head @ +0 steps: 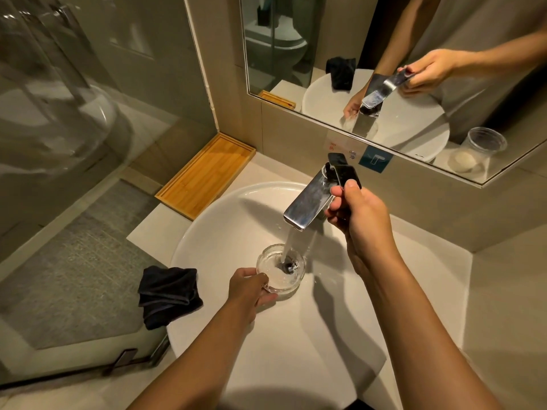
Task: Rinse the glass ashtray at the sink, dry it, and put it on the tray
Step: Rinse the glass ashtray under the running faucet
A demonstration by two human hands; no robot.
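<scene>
My left hand (250, 288) grips the near-left rim of the round glass ashtray (285, 276), holding it low inside the white basin (213, 229). Water streams from the chrome tap spout (307, 205) straight into the ashtray's middle. My right hand (355, 214) is closed around the dark tap lever (344, 171) above the spout. A wooden tray (207, 176) lies on the counter at the back left, against the wall. A dark folded cloth (168, 294) rests on the basin's left rim.
A wall mirror (370, 69) above the sink reflects my hands and the tap. A clear plastic cup shows in the mirror at the right. A glass shower partition (74, 99) and grey floor mat (74, 276) lie to the left.
</scene>
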